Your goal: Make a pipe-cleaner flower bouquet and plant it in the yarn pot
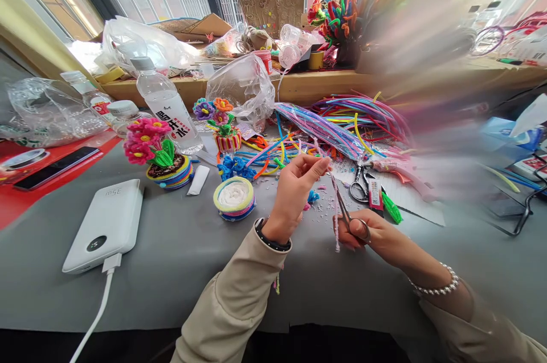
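My left hand [294,195] is closed in a pinch on the upper end of a pale pink pipe cleaner [336,226], which hangs down from the fingertips. My right hand [370,232] grips a small pair of metal scissors [343,206], with its fingers in the handle loops. The scissor blades point up alongside the pipe cleaner, close below my left fingertips. Whether the blades touch it, I cannot tell. Fuzzy clippings [327,212] lie scattered on the grey table beneath. Left of my left hand stands a small round pot [234,198] wrapped in coloured pipe cleaner with white filling.
Black-handled scissors [359,185] and a bundle of pipe cleaners [320,126] lie beyond my hands. Pipe-cleaner flower pots [168,172], a water bottle [168,103] and a white power bank [105,223] with a cable stand or lie leftward. The right side is blurred.
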Demonstrator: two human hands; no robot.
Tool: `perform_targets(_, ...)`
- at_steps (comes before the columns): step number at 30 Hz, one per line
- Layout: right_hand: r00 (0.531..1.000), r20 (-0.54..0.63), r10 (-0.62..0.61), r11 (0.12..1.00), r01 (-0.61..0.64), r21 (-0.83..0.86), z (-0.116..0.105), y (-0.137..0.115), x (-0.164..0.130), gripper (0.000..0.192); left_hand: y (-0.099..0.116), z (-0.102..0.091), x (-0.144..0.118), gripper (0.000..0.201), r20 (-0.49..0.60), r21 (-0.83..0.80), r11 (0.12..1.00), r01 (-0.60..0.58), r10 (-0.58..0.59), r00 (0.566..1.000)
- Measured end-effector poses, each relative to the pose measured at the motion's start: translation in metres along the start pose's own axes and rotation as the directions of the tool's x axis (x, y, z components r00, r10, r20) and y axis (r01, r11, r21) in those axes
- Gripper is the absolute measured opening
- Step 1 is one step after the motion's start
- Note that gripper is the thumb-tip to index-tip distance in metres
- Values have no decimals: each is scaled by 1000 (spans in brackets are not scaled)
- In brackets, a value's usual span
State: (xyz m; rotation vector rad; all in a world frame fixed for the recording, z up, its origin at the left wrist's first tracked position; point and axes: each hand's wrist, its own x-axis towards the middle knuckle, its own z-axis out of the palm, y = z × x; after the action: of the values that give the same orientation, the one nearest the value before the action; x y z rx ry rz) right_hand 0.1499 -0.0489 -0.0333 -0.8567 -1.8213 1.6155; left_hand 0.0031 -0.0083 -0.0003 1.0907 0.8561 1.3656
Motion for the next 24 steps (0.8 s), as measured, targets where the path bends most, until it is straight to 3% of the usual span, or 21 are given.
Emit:
perform_targets(6,983,-180,35,994,-53,-94,-4,2,0,58,0,-1,1,15,-51,-38,999,-21,19,998)
perform_targets(10,958,-281,57,993,-84,-84,-4,-4,-1,46,1,0,0,15,-55,-14,999,-30,29,998)
perform_targets(16,971,-237,24,998,-36,-45,-3,-10,-2,25,5,1,-3,18,29,-20,1000,3,-3,1000)
perform_targets(20,980,-197,-8,999,-3,-54,-8,-11,-4,24,9,-1,-2,20,55,-73,994,82,-78,995)
perform_targets(24,983,-180,-25,998,13,-64,-12,-12,-6,24,11,-4,0,21,51,-87,993,85,-81,995)
